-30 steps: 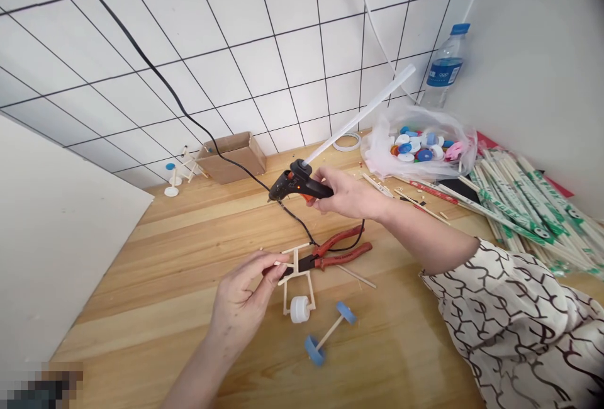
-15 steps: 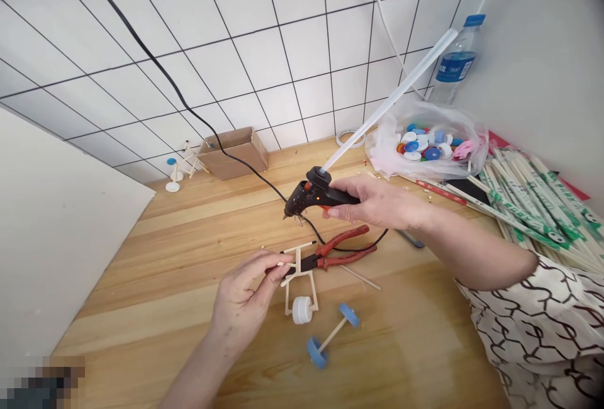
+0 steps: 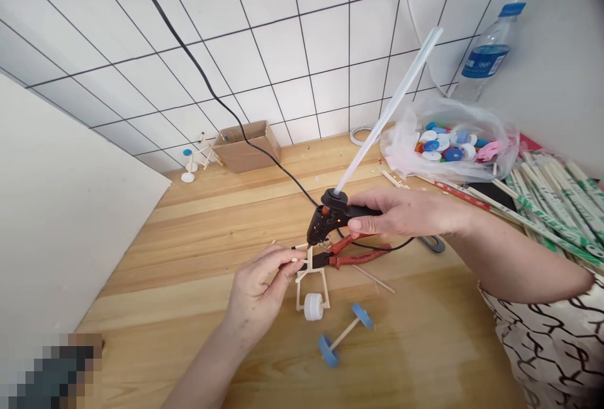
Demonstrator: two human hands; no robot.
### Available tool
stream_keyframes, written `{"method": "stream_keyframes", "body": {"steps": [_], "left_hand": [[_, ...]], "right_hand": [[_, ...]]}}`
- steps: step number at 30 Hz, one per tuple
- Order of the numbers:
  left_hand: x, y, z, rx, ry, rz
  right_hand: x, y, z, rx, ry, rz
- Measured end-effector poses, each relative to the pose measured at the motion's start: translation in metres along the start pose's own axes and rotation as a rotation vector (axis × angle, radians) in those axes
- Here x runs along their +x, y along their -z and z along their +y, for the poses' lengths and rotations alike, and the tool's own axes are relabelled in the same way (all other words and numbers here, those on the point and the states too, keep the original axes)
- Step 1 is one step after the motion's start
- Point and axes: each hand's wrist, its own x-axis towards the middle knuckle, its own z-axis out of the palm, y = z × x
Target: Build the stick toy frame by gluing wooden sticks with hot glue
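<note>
My right hand (image 3: pixel 401 211) grips a black glue gun (image 3: pixel 325 220) with a long clear glue stick (image 3: pixel 391 107) rising from its back. The gun's nozzle points down at the top of a small wooden stick frame (image 3: pixel 324 286); I cannot tell whether it touches. Pinched at that frame, the fingers of my left hand (image 3: pixel 262 286) hold one of its thin sticks. A white bottle-cap wheel (image 3: pixel 313 307) sits at the frame's near end. Red-handled pliers (image 3: pixel 358 258) lie behind the frame. Closer to me is a stick axle with two blue caps (image 3: pixel 344 333).
At the back stand a cardboard box (image 3: pixel 248 148) and a small stick model (image 3: pixel 189 167). Farther right are a tape roll (image 3: pixel 361 136), a plastic bag of bottle caps (image 3: pixel 401 160), a water bottle (image 3: pixel 486 60) and wrapped chopsticks (image 3: pixel 552 207). The gun's black cord (image 3: pixel 207 82) crosses the table.
My right hand has lowered the glue gun, bringing its nozzle to the top of the stick frame. My left hand keeps its pinch. The whole view has shifted slightly.
</note>
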Motion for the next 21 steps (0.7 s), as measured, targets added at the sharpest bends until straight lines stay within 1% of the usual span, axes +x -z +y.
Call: {"method": "stream_keyframes", "body": {"steps": [5,7,12,15,21], "left_hand": [[0.0001,0.0002,-0.0026,-0.023,-0.004,-0.03],[0.0,0.0003,-0.0031,-0.026,-0.017,-0.024],[-0.0004,0.0,-0.0045,-0.009,-0.019,-0.011],[-0.0007,-0.0005,-0.0052,-0.009,-0.039,0.002],[-0.0022,-0.0005,-0.0054,0.011,-0.037,-0.003]], "right_hand": [[0.0018,-0.0017,0.0045,-0.001,-0.005,0.014],[0.0026,-0.0032,0.0038,-0.015,-0.022,0.013],[0.004,-0.0075,-0.0012,-0.039,-0.077,-0.041],[0.0041,-0.0088,-0.0025,-0.043,-0.106,-0.046],[0.0049,-0.0095,-0.0013,-0.025,-0.099,-0.056]]}}
